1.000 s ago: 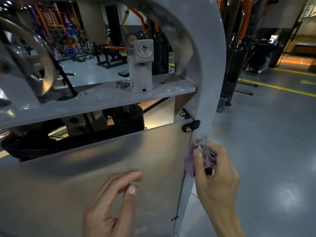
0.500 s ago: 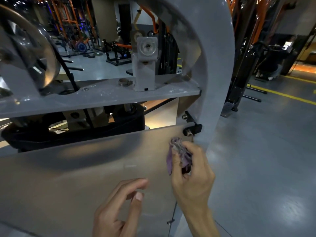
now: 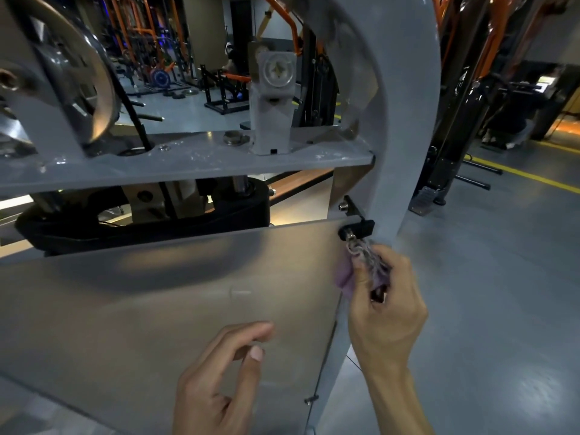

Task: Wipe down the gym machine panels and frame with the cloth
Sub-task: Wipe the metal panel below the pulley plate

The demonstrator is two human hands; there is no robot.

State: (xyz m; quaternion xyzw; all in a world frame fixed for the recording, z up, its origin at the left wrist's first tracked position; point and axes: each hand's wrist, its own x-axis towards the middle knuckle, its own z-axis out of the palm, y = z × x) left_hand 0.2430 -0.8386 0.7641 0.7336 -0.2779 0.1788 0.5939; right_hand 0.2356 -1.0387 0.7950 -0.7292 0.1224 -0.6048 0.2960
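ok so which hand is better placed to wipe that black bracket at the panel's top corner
Right. The right hand already grips the purple cloth, bunched just under the black bracket. The left hand holds nothing and sits lower, in front of the metal panel.

**Item Count**

I count two hands: my left hand (image 3: pixel 219 381) at lower centre and my right hand (image 3: pixel 387 312) at lower right. One cloth (image 3: pixel 348 274). One flat panel (image 3: pixel 141 309). One curved frame upright (image 3: pixel 405 120). One black bracket (image 3: pixel 361 229). One pulley wheel (image 3: pixel 72 73), upper left.
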